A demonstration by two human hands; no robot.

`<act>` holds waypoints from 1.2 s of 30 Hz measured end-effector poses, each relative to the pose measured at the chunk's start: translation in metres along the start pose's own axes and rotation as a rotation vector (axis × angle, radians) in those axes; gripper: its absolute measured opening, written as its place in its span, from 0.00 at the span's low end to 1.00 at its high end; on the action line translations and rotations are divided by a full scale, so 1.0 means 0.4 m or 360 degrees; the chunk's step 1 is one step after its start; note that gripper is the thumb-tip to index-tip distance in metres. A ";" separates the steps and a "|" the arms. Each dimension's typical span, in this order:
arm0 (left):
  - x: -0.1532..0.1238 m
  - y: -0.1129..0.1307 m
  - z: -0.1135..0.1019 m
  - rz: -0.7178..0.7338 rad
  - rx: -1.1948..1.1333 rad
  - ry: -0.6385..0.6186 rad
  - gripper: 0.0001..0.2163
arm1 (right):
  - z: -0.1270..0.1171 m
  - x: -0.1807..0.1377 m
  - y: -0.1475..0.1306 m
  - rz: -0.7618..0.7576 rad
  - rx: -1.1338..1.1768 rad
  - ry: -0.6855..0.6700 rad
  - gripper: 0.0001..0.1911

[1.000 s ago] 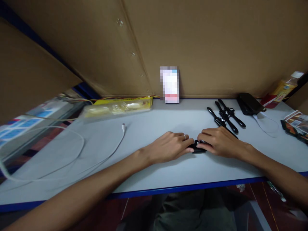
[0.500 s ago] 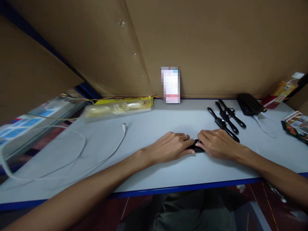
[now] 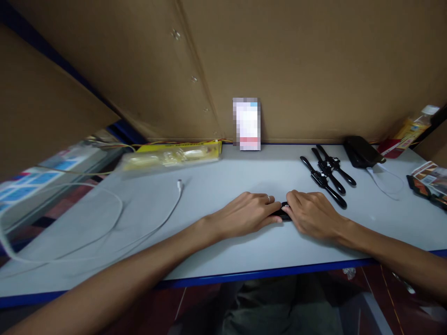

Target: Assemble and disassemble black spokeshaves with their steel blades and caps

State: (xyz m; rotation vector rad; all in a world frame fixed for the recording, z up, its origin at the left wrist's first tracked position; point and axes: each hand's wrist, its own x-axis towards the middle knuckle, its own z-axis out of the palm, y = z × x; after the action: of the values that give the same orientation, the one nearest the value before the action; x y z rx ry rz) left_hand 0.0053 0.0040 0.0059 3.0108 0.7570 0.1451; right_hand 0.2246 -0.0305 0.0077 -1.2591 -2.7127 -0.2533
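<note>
Both my hands rest on the pale table [image 3: 223,251] near its middle, fingertips meeting over a small black object [image 3: 283,211]. My left hand [image 3: 246,215], with a ring on one finger, has its fingers curled onto the object's left end. From the right, my right hand [image 3: 312,214] covers its other end with bent fingers. Most of the object is hidden under the fingers, so I cannot name it. Two or three black strap-like pieces [image 3: 326,174] lie just beyond my right hand, apart from it.
A white cable [image 3: 153,223] loops across the left of the table. A yellow packet [image 3: 171,156] and a blurred card [image 3: 246,123] stand by the brown back wall. A black pouch [image 3: 363,150], bottle [image 3: 415,125] and printed packets [image 3: 428,181] sit at the right.
My right hand has slid a little left and closer over the black object, leaving less of it showing. My left hand has barely moved.
</note>
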 end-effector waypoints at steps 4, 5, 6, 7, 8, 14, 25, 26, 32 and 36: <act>0.000 0.000 -0.001 0.0002 -0.0012 0.0008 0.27 | -0.004 0.002 -0.006 0.0062 0.0032 -0.0049 0.14; 0.000 0.000 -0.002 -0.0005 -0.0013 0.0004 0.26 | -0.007 0.003 -0.007 0.0065 0.0037 -0.0061 0.14; -0.001 0.000 -0.002 -0.0010 -0.0011 0.0002 0.26 | -0.010 0.004 -0.006 0.0063 0.0040 -0.0067 0.14; -0.001 0.001 -0.002 -0.0012 -0.0007 0.0000 0.26 | -0.013 0.005 -0.005 0.0057 0.0043 -0.0074 0.14; -0.002 0.001 -0.001 -0.0012 0.0000 0.0000 0.26 | -0.015 0.006 -0.004 0.0050 0.0047 -0.0082 0.14; -0.002 -0.006 0.006 -0.0107 0.0219 0.0217 0.25 | -0.016 0.014 0.011 0.0020 0.0054 -0.0057 0.13; 0.001 -0.016 0.002 -0.0256 0.0199 0.0515 0.17 | -0.074 0.019 0.280 0.1083 -0.0481 -0.0160 0.21; 0.001 -0.016 0.003 -0.0252 0.0177 0.0502 0.17 | -0.079 0.011 0.309 0.1165 -0.0488 -0.0279 0.22; 0.002 -0.014 0.006 -0.0210 0.0177 0.0428 0.17 | -0.067 -0.013 0.393 0.1321 -0.0161 -0.0716 0.17; 0.002 -0.011 0.009 -0.0192 0.0204 0.0367 0.17 | -0.048 -0.004 0.415 0.1355 -0.0057 -0.0696 0.16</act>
State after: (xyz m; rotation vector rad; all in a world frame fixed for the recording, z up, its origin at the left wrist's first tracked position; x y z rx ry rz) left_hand 0.0042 0.0083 0.0020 3.0914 1.0008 0.4638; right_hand 0.3540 0.0698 0.0417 -2.5519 -2.1569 0.0885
